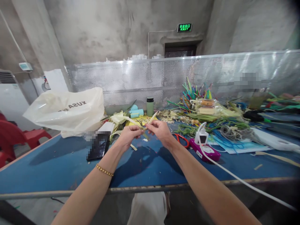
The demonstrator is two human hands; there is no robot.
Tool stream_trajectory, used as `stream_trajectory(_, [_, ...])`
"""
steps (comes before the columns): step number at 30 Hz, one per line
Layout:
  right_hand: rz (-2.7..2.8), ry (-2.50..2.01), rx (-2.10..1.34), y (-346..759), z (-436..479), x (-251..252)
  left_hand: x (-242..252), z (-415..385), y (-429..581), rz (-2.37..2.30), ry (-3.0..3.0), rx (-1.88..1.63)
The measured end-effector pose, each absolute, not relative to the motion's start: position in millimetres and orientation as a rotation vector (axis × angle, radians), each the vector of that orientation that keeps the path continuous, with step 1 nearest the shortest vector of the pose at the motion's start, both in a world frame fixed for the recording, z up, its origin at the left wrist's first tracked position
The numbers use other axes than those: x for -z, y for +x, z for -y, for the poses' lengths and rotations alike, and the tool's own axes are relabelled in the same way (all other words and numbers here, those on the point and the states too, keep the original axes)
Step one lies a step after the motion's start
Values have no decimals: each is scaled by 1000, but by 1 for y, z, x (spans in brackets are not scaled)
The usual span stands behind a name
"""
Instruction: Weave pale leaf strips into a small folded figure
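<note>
Over the middle of the blue table, my left hand point(127, 136) and my right hand point(159, 130) meet with their fingertips almost touching. Both are closed in a pinch on a pale husk strip point(152, 118), which sticks up from my right fingers. A pale band also trails leftward above my left hand toward a loose husk bundle point(120, 117). Some green leaf shows between the fingertips; whether all of this is one piece, I cannot tell. A short cut piece of husk point(133, 147) lies below my left hand. Red-handled scissors point(182, 140) rest right of my right hand.
A phone-like black tablet point(99, 146) and a big white plastic bag point(70, 109) are at left. Behind my hands stands a green bottle point(150, 107). A purple power strip point(206, 151) with a white cable, tangled cords point(231, 132) and colourful stems point(195, 95) occupy the right.
</note>
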State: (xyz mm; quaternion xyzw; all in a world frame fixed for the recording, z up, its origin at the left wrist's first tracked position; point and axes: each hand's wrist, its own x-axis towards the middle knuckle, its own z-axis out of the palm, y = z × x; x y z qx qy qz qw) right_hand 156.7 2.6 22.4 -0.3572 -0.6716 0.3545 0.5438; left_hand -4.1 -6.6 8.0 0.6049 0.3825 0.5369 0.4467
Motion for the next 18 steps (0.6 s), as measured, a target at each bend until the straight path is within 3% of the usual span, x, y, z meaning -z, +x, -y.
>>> stream_trajectory(10, [1589, -997, -760, 156, -5, -21, -7, 2, -3, -1141, 1850, -1392])
stream_trajectory(18, [1556, -972, -961, 159, 1, -26, -7, 5, -2, -1141, 1801, -1392])
